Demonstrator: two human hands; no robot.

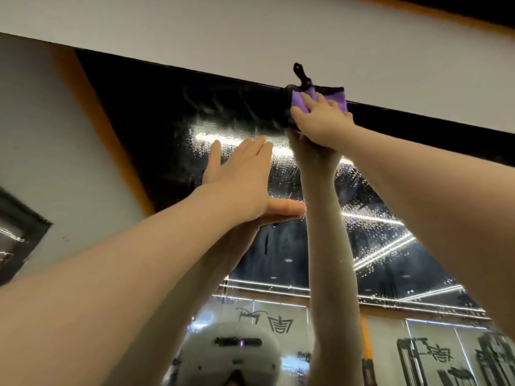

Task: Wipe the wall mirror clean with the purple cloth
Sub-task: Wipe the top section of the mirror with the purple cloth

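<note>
At the top edge of the wall mirror (156, 112), the right hand (320, 121) presses the purple cloth (302, 100) flat against the glass, right where the black top rim meets the white wall (250, 37) above it. The fingers lie fairly straight over the cloth, fingertips spread on it, pressing it rather than clutching it; whether the thumb tucks under a fold cannot be told. The cloth is bunched, with its dark-trimmed edge and a small black loop riding up over the rim onto the wall.

The relation that matters: the unwiped glass lies below and to the left of the cloth. A band of droplets (292, 174) runs from under the left hand toward the mirror's lower right, with faint smears under the top edge to the cloth's left. The rim's long axis slopes down to the right in this view, so a stroke along it would likely run leftward or down from where the cloth sits.

The left hand (237, 179) is flat and open on the glass, fingers straight and together, holding nothing, lower and well left of the cloth; it looks like a brace.

Both side edges and the bottom of the mirror are cut off or hidden, the forearms cover much of the glass, and the right hand's reflection merges with the hand itself.
</note>
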